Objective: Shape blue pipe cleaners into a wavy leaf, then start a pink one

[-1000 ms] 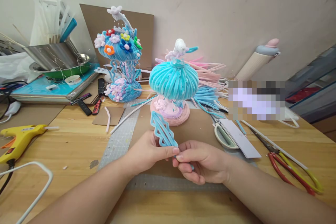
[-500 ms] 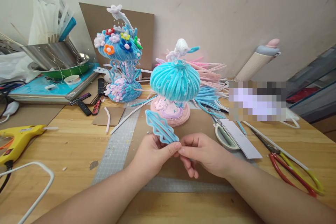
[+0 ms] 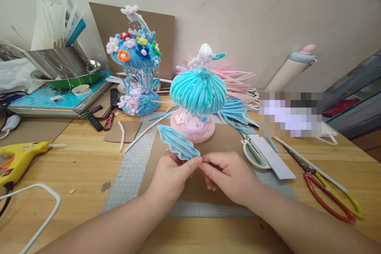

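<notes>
My left hand point(image 3: 172, 174) pinches the near end of a light-blue wavy leaf made of pipe cleaners point(image 3: 177, 143), which slants up and to the left. My right hand point(image 3: 228, 174) meets it at the same end, thumb and forefinger closed on the leaf's tip. Both hands hover over a brown cardboard sheet point(image 3: 229, 143). Just behind them stands a blue pipe-cleaner mushroom on a pink base point(image 3: 198, 95).
A flowered blue mushroom model point(image 3: 137, 67) stands at the back left. A yellow glue gun point(image 3: 20, 156) lies at the left edge. White scissors point(image 3: 253, 152) and red-and-yellow pliers point(image 3: 330, 194) lie to the right. Loose pink and blue pipe cleaners point(image 3: 238, 87) are heaped behind.
The leaf has tilted from nearly upright toward the left and lies flatter. Both hands have shifted slightly away from me, and the right hand's fingers have moved up onto the leaf's tip.
</notes>
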`<action>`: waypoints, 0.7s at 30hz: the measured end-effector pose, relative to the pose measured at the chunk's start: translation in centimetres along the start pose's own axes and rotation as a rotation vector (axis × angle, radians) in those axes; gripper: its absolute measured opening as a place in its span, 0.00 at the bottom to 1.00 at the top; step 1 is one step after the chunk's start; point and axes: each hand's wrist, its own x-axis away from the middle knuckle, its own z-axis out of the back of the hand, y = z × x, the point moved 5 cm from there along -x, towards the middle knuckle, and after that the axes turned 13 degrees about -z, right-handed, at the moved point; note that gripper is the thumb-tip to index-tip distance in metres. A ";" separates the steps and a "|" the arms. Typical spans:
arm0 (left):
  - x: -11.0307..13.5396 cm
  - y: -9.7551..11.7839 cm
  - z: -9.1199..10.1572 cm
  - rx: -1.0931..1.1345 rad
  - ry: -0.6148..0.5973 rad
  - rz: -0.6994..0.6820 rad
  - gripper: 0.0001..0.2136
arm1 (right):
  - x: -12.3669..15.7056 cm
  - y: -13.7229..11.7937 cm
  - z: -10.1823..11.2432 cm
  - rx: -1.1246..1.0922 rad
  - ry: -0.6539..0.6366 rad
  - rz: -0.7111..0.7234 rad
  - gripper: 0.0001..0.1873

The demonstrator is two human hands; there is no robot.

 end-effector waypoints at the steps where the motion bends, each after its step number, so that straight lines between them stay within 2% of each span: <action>1: -0.1 0.0 0.2 0.011 0.015 -0.003 0.12 | -0.3 0.4 -0.2 -0.110 -0.064 -0.082 0.13; 3: -0.4 0.1 0.5 0.032 0.043 -0.011 0.11 | -0.7 0.9 -0.4 -0.305 -0.139 -0.191 0.14; 6: -0.7 0.1 0.5 0.089 0.032 -0.017 0.09 | -0.9 1.2 -0.5 -0.479 -0.164 -0.215 0.14; 9: -0.7 -0.2 0.1 0.133 -0.029 0.028 0.10 | -0.9 1.5 -1.1 -0.620 -0.268 -0.247 0.15; 13: -0.6 -0.2 -0.1 0.178 -0.032 0.053 0.09 | -0.8 1.6 -1.7 -0.753 -0.397 -0.300 0.13; 16: -0.5 -0.2 -0.2 0.175 -0.069 0.071 0.09 | -0.8 1.7 -1.7 -0.726 -0.380 -0.297 0.13; 18: -0.5 -0.2 -0.2 0.140 -0.076 0.081 0.09 | -0.8 1.8 -1.6 -0.624 -0.329 -0.291 0.14; 21: -0.6 -0.2 0.2 0.115 -0.029 0.054 0.07 | -0.7 1.4 -0.9 -0.336 -0.121 -0.184 0.13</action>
